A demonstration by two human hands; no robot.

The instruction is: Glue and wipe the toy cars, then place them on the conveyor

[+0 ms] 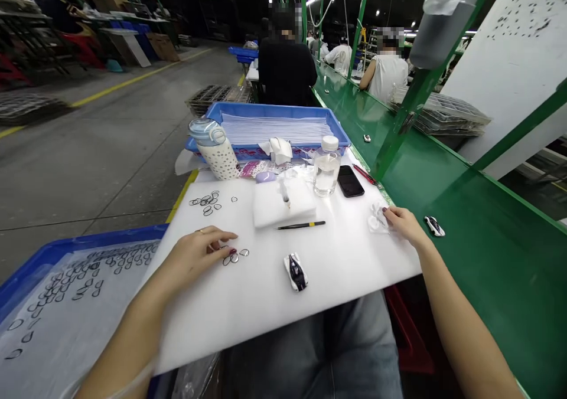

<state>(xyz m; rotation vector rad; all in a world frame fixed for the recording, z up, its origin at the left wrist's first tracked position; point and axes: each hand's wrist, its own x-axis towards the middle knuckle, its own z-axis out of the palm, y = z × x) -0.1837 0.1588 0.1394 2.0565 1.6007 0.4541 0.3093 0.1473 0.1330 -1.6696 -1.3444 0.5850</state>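
Observation:
My left hand hovers low over the left part of the white tabletop, thumb and forefinger apart. Just by its thumb lies a small group of thin black rings; whether the thumb touches one I cannot tell. More black rings are scattered farther back. At the right edge, my right hand pinches a crumpled white tissue resting on the table. Between the hands sits a black and white toy car. Tweezers lie before a white foam pad bearing a syringe.
A spotted bottle, a clear bottle, a phone and a blue tray stand at the back. Rightward runs a green conveyor with toy cars. A blue bin of rings sits left. People sit ahead.

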